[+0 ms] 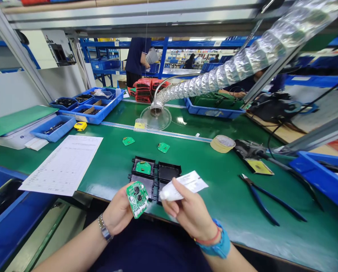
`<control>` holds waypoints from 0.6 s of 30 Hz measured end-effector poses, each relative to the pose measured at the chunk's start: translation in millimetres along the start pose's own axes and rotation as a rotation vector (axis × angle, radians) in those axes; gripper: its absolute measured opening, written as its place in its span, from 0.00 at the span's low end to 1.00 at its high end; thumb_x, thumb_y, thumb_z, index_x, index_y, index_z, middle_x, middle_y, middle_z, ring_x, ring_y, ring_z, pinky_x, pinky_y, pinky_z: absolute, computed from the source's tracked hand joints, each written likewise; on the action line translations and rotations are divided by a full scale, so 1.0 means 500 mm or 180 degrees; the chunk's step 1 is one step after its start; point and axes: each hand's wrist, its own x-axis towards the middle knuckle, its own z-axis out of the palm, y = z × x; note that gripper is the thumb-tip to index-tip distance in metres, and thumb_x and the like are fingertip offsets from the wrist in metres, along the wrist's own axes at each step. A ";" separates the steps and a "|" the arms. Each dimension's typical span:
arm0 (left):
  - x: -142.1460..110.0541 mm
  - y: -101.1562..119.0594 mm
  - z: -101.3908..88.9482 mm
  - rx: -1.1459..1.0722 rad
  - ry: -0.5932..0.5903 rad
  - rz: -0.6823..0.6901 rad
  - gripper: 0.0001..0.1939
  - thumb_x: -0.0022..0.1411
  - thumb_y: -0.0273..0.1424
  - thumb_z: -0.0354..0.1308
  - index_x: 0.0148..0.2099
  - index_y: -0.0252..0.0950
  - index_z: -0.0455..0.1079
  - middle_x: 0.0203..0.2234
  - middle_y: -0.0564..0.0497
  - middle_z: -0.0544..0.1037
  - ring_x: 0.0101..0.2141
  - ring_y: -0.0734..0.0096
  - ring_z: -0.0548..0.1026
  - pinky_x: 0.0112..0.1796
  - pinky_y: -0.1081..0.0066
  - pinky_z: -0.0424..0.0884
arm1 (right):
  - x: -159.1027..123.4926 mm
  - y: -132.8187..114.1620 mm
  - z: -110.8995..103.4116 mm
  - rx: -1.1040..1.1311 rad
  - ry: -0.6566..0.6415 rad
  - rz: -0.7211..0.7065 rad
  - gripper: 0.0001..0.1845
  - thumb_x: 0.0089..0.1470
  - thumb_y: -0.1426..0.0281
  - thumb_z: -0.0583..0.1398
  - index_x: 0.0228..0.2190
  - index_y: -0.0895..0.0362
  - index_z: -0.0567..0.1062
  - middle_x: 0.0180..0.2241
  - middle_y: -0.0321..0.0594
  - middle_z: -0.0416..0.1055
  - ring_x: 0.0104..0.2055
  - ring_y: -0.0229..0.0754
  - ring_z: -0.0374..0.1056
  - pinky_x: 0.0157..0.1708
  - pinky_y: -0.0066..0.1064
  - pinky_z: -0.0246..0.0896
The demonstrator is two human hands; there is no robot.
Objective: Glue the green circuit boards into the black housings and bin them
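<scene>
My left hand [119, 209] grips a green circuit board [137, 199] by its edge, its component side with two dark round parts turned up toward me. In my right hand [193, 211] is a white squeeze tube [187, 186], its capped end pointing left toward the board, apart from it. Behind both hands lies a black plastic tray [169, 171] with several square compartments; my hands partly cover its front. Another green board [143, 167] sits in its back left compartment. Two more boards, one on the left [128, 141] and one on the right [163, 147], lie flat beyond the tray.
Blue-handled pliers [266, 196], a tape roll [222, 144] and a soldering iron stand [249, 151] are on the right. A printed sheet [65, 162] and blue parts bins [92, 109] occupy the left. An extraction hood [156, 118] hangs over the back; people stand beyond.
</scene>
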 end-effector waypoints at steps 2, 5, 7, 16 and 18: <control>0.010 0.015 -0.012 0.0162 0.0118 0.0059 0.16 0.44 0.33 0.71 0.34 0.32 0.72 0.26 0.52 0.74 0.26 0.79 0.69 0.32 0.77 0.67 | 0.013 -0.022 -0.017 0.0041 0.0202 -0.0238 0.29 0.51 0.53 0.63 0.12 0.58 0.59 0.10 0.31 0.51 0.13 0.33 0.50 0.15 0.25 0.45; 0.030 0.058 -0.026 0.0777 0.0318 0.0308 0.15 0.43 0.32 0.70 0.30 0.32 0.70 0.23 0.54 0.72 0.24 0.80 0.68 0.28 0.79 0.65 | 0.039 -0.057 -0.068 -0.0150 0.0548 -0.0724 0.27 0.49 0.55 0.65 0.13 0.58 0.61 0.11 0.32 0.53 0.14 0.34 0.52 0.16 0.25 0.47; 0.046 0.089 -0.029 0.1694 0.0460 0.0648 0.12 0.45 0.30 0.68 0.31 0.33 0.70 0.23 0.53 0.72 0.25 0.79 0.69 0.28 0.79 0.65 | 0.060 -0.074 -0.113 -0.0349 0.0758 -0.0950 0.27 0.48 0.55 0.65 0.13 0.58 0.62 0.11 0.33 0.55 0.15 0.35 0.54 0.16 0.26 0.49; 0.104 0.101 -0.003 0.5729 -0.0609 0.1864 0.07 0.58 0.24 0.51 0.33 0.33 0.70 0.27 0.48 0.74 0.27 0.72 0.71 0.30 0.73 0.68 | 0.105 -0.077 -0.232 -0.0005 0.1138 -0.0857 0.25 0.44 0.55 0.68 0.18 0.57 0.62 0.12 0.31 0.54 0.15 0.33 0.51 0.15 0.24 0.48; 0.114 0.093 -0.002 0.6073 -0.0778 0.1771 0.08 0.59 0.23 0.50 0.33 0.33 0.70 0.28 0.48 0.74 0.28 0.70 0.72 0.31 0.72 0.68 | 0.099 -0.077 -0.229 -0.0024 0.1095 -0.0887 0.25 0.46 0.56 0.67 0.18 0.57 0.61 0.12 0.32 0.54 0.15 0.34 0.52 0.15 0.25 0.48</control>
